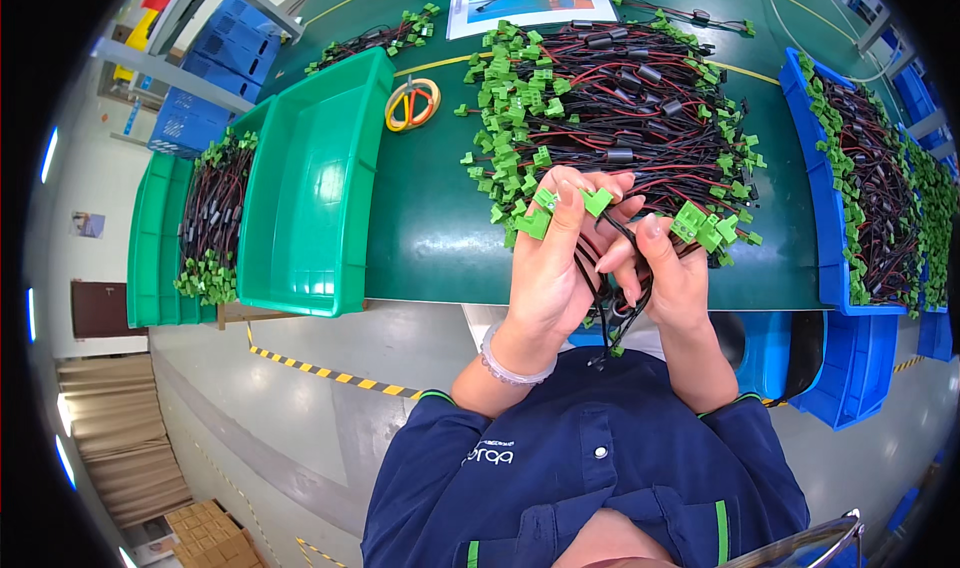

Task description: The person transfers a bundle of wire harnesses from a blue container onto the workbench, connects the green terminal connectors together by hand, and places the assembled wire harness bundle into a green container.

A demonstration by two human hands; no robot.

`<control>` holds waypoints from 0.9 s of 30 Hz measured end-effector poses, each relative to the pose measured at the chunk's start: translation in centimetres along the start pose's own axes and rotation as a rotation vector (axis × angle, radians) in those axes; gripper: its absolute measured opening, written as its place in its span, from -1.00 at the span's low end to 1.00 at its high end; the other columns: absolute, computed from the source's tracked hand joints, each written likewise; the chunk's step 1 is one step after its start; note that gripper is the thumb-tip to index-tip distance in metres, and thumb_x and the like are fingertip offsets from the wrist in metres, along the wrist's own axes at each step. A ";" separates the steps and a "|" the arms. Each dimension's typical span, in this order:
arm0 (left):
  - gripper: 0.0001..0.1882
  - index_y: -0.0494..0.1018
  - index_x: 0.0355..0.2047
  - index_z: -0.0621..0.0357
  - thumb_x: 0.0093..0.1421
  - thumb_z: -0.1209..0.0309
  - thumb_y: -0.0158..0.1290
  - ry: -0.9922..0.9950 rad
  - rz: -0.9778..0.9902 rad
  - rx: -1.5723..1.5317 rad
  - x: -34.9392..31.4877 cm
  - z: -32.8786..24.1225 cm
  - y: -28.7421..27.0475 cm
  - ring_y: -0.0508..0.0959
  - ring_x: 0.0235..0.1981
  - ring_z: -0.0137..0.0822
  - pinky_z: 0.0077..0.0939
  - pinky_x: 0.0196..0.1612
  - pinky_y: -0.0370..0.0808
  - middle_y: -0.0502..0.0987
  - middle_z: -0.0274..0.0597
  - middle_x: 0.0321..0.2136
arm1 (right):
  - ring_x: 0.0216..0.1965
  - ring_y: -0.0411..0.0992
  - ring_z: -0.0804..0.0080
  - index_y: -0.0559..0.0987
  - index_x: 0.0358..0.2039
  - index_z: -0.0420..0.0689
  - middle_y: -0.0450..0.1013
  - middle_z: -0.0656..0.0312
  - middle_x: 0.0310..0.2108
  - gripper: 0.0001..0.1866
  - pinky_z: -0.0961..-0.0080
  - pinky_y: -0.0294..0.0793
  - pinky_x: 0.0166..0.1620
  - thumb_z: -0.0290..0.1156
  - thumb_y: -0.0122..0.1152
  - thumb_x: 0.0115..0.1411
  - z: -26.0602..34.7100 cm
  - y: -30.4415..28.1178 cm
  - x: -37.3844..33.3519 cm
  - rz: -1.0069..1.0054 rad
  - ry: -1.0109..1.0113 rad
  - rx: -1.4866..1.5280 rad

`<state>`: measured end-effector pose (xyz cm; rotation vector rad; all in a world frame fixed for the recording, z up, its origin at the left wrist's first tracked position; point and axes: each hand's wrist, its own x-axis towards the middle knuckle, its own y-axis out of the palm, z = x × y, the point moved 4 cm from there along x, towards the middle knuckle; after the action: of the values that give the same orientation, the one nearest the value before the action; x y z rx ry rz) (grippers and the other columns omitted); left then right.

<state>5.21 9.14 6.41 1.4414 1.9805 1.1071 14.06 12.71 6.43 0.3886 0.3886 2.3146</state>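
At the centre of the frame both hands are raised just above the near edge of the green bench [420,218], working a small bunch of wire harnesses [612,308], black and red leads ending in green plug connectors. The left hand [550,268] is closed around the bunch, its fingers [575,193] curled over 2 green connectors [540,218] that stick out beside the fingertips; the right hand [670,278] is closed too, pinching the leads near another cluster of green connectors [705,230], with loops of black wire hanging down between the 2 palms. By the look of it, the step in hand is gathering and evening up a few harnesses taken from the big loose heap [610,98] in the upper centre of the frame, just behind the hands. The bundle is not yet set down anywhere. The next move seems to call for lining the connector ends together and keeping the dangling loops free of the heap, so nothing drags along. An empty green bin [310,188] stands at centre left, with a second green bin [150,238] of harnesses at its left; a blue bin [830,218] full of harnesses sits at right. A coil of coloured bands [412,103] lies between the empty bin and the heap.
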 end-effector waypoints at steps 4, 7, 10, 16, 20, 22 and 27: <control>-0.73 0.23 -0.43 0.13 0.14 0.17 -0.14 -0.035 0.013 0.021 -0.1 -0.3 -0.3 0.40 -0.33 -0.30 -0.54 -0.50 0.42 0.34 -0.11 -0.34 | -0.77 0.19 0.64 0.50 -0.62 -0.30 0.30 0.28 -0.79 -0.58 0.75 0.15 -0.65 -0.27 -0.16 0.18 -0.1 0.2 0.0 -0.099 -0.057 -0.081; -0.74 0.22 -0.45 0.11 0.14 0.17 -0.14 -0.063 0.019 -0.020 -0.2 -0.2 -0.3 0.40 -0.38 -0.31 -0.56 -0.57 0.40 0.33 -0.14 -0.37 | -0.74 0.22 0.62 0.46 -0.58 -0.29 0.32 0.27 -0.74 -0.65 0.75 0.13 -0.68 -0.31 -0.16 0.18 0.0 0.4 -0.2 -0.145 -0.181 -0.196; -0.71 0.22 -0.44 0.08 0.17 0.12 -0.24 -0.039 -0.015 -0.031 0.0 0.0 -0.4 0.37 -0.30 -0.30 -0.48 -0.36 0.36 0.33 -0.19 -0.35 | -0.73 0.21 0.66 0.49 -0.59 -0.31 0.35 0.28 -0.71 -0.72 0.76 0.16 -0.61 -0.39 -0.06 0.14 -1.0 -0.2 -0.3 -0.214 -0.078 -0.126; -0.55 0.25 -0.27 0.08 0.18 -0.01 -0.44 0.018 -0.011 0.196 1.1 -0.8 -0.5 0.29 -0.09 -0.30 -0.42 -0.10 0.31 0.24 -0.12 -0.04 | -0.67 0.11 0.77 0.41 -0.50 -0.25 0.25 0.41 -0.67 -0.91 0.77 0.06 -0.60 -0.50 0.11 0.02 -1.0 -0.2 0.6 -0.172 -0.312 -0.212; -0.57 0.28 -0.18 0.17 0.19 0.08 -0.30 -0.026 0.020 0.272 1.1 -0.8 -0.6 0.20 0.01 -0.39 -0.51 0.00 0.17 0.15 -0.13 0.04 | -0.68 0.11 0.79 0.45 -0.60 -0.22 0.24 0.47 -0.73 -0.91 0.76 0.04 -0.61 -0.55 0.20 -0.08 -1.8 0.3 1.2 -0.116 -0.070 -0.283; -0.59 0.28 -0.18 0.17 0.19 0.09 -0.29 0.013 0.014 0.290 1.2 -1.0 -0.9 0.20 0.00 -0.41 -0.51 0.00 0.17 0.14 -0.12 0.04 | -0.68 0.11 0.79 0.45 -0.62 -0.21 0.24 0.47 -0.72 -0.91 0.76 0.04 -0.61 -0.56 0.18 -0.07 -1.5 0.2 1.5 -0.124 -0.119 -0.193; -0.69 0.28 -0.35 0.20 0.18 0.18 -0.21 0.084 0.105 0.503 1.4 -1.2 -1.6 0.12 0.08 -0.29 -0.42 0.01 0.20 0.09 -0.02 0.06 | -0.63 0.13 0.76 0.42 -0.65 -0.22 0.24 0.45 -0.71 -0.87 0.75 0.08 -0.55 -0.53 0.14 -0.03 -1.9 -0.4 1.9 -0.097 -0.013 -0.099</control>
<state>2.93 9.84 5.93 1.7847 2.3820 0.7442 12.31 14.04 4.80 0.3286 0.2791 2.2257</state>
